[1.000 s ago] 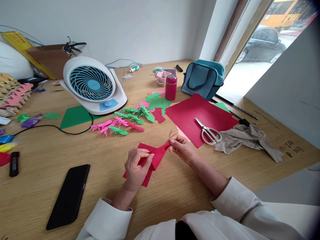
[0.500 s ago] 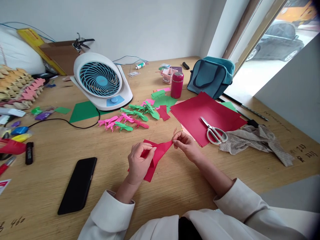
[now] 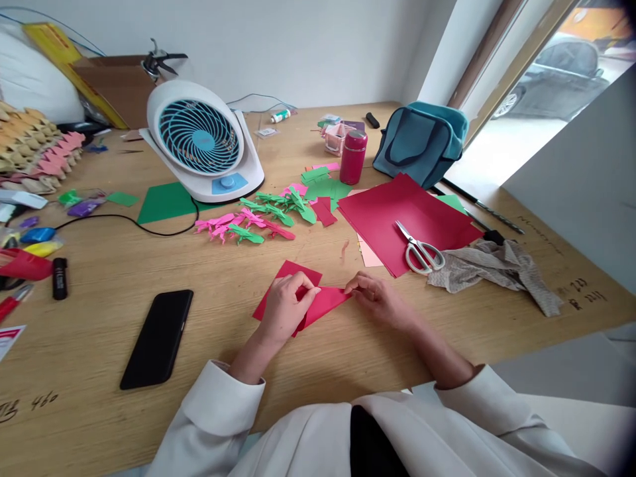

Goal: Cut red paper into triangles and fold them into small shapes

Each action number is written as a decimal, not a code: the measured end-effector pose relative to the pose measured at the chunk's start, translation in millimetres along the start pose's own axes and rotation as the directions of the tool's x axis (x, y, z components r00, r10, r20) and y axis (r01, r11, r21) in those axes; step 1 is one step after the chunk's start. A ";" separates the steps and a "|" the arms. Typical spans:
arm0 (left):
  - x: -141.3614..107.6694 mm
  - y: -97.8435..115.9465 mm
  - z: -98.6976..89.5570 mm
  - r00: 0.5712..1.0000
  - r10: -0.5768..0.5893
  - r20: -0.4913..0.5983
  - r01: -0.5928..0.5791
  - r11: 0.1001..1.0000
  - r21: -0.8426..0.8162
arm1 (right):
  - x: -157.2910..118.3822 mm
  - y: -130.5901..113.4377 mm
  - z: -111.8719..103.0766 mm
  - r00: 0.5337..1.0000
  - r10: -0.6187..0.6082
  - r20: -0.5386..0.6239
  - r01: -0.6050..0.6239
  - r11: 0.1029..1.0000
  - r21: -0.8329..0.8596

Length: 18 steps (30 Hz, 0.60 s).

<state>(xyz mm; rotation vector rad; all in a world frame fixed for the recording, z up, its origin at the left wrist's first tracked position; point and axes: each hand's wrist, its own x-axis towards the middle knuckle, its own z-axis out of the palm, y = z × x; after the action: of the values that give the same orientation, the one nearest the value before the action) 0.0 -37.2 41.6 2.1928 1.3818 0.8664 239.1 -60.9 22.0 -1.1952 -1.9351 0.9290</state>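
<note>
A folded piece of red paper spans the gap between my two hands, low over the table. My left hand pinches its left part between thumb and fingers. At the pointed right tip, my right hand has its fingers closed on the paper. Beneath and behind my left hand lies another red paper piece, flat on the wood. Farther back are several folded green paper figures and pink paper figures. Large red sheets lie to the right with white-handled scissors on top.
A black phone lies left of my hands, with a black marker beyond it. The white fan, red flask and teal bag stand at the back. A crumpled cloth is at the right.
Both hands have lowered the folded red paper towards the table, and its right tip has come down. The view has tilted slightly downward.
</note>
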 end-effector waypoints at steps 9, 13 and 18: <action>-16.0 5.3 26.6 0.991 -0.010 0.134 0.007 1.000 0.023 | -37.4 0.0 0.6 0.999 -0.050 0.012 0.051 0.976 -0.211; -17.9 4.1 34.3 0.985 -0.020 0.170 0.014 0.999 0.038 | -42.9 2.5 2.0 0.998 -0.067 0.019 0.070 0.953 -0.294; -18.2 5.1 37.8 0.982 0.001 0.190 -0.031 0.987 0.158 | -44.5 1.1 2.7 0.997 -0.063 0.035 0.071 0.925 -0.373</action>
<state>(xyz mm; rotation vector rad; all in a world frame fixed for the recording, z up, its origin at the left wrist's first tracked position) 23.6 -56.2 12.1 2.3399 1.3843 0.5506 253.2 -102.1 12.0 -1.3213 -2.2235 0.5506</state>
